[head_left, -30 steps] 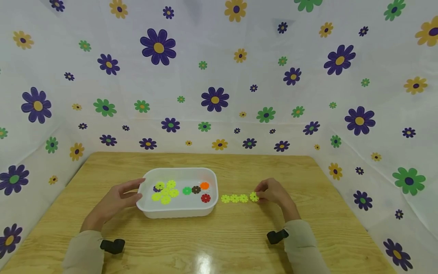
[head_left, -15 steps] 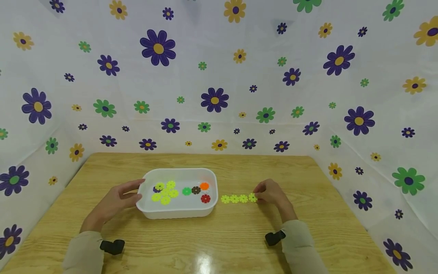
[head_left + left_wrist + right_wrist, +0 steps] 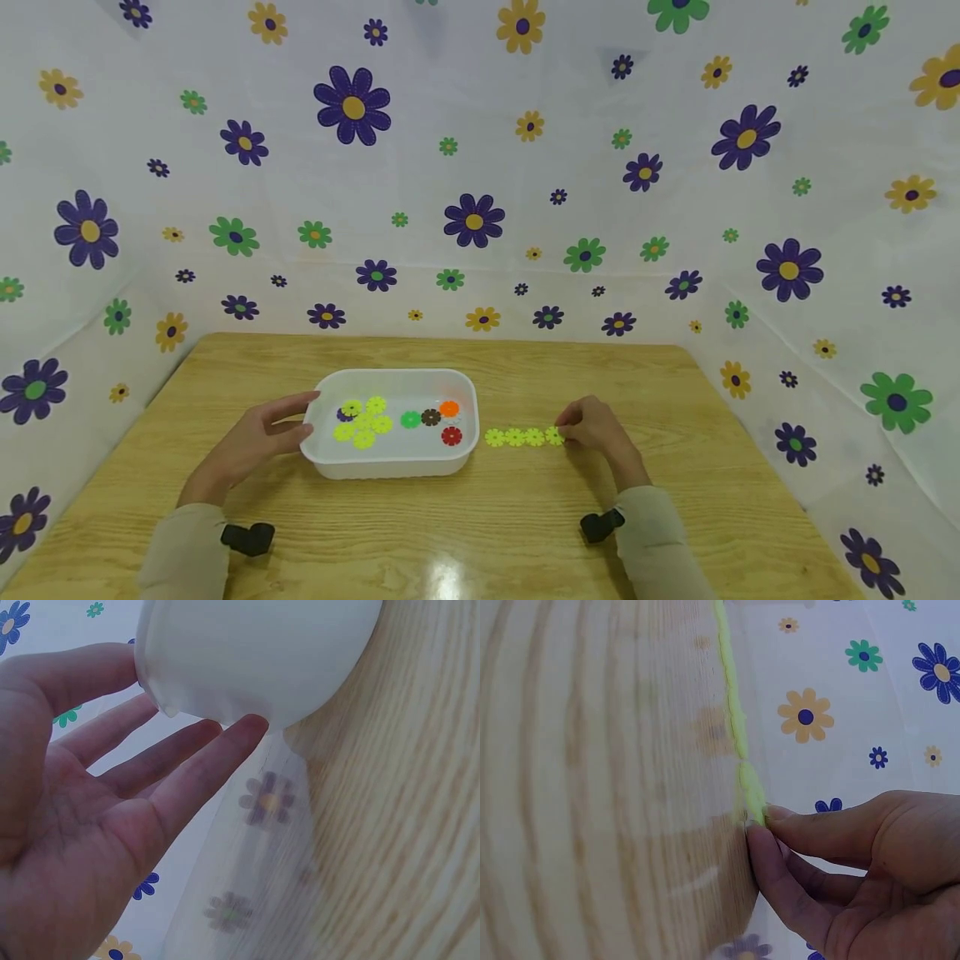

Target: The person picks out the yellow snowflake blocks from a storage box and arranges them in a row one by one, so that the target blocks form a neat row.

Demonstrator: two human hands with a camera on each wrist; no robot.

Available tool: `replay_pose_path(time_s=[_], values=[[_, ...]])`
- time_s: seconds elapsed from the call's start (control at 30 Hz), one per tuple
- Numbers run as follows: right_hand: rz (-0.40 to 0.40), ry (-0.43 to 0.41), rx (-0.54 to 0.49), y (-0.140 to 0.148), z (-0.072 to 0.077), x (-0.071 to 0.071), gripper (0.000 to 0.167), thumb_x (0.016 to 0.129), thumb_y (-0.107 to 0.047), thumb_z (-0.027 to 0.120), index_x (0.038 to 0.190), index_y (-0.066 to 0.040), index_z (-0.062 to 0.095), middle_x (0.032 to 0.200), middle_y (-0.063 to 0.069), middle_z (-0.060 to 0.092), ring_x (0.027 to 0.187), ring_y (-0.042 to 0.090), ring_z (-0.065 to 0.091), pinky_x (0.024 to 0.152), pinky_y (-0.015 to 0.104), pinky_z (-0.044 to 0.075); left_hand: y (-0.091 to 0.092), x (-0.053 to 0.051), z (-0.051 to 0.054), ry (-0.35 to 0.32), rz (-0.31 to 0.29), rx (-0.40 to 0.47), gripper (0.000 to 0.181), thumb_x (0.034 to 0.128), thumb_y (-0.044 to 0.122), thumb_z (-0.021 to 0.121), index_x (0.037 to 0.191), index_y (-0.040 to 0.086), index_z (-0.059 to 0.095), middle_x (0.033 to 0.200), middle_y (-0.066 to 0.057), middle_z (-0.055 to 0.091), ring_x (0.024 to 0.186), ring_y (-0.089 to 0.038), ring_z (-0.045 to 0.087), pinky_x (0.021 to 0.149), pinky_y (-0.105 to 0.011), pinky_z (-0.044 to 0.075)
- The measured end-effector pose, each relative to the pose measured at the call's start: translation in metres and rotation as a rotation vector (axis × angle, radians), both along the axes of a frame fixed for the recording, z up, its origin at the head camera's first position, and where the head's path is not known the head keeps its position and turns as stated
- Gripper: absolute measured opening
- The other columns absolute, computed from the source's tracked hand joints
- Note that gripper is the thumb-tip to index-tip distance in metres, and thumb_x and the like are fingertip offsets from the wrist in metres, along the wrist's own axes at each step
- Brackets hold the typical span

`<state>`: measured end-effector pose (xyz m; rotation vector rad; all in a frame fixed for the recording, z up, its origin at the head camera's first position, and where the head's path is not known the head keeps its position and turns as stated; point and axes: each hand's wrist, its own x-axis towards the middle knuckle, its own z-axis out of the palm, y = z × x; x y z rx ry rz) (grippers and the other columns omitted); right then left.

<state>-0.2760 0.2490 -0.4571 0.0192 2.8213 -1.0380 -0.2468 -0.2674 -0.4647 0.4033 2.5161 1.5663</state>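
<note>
White and round-cornered, the tub (image 3: 390, 469) meets a spread left hand (image 3: 251, 440); the right hand (image 3: 595, 422) pinches notched yellow disc edges (image 3: 751, 791).

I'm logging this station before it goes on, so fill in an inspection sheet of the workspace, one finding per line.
Surface: wood-grain table, glare near its front.
Job's things: white tray holding a pile of yellow discs; row of three yellow discs to its right; fourth yellow disc at the row's right end, joined or not I cannot tell.
Clutter: other colours in the tray, purple disc, green disc, brown disc, orange disc, red disc.
Left hand: fingertips against the tray's left end.
Right hand: pinches the fourth disc.
Cables: nothing seen.
Surroundings: white flower-print sheeting behind and at both sides.
</note>
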Motion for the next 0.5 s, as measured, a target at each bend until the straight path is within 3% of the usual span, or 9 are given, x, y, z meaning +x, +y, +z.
replay_pose_path(time_s=[0.5], values=[[0.014, 0.018, 0.021, -0.0007, 0.001, 0.0, 0.005, 0.091, 0.0, 0.073, 0.094, 0.003, 0.076, 0.088, 0.013, 0.074, 0.072, 0.016, 0.064, 0.066, 0.026, 0.058, -0.0014, -0.0008, -0.0011, 0.009, -0.009, 0.006, 0.062, 0.103, 0.021, 0.063, 0.158, 0.003, 0.039, 0.162, -0.032, 0.035, 0.137, -0.055, 0.05, 0.1, -0.048, 0.06]])
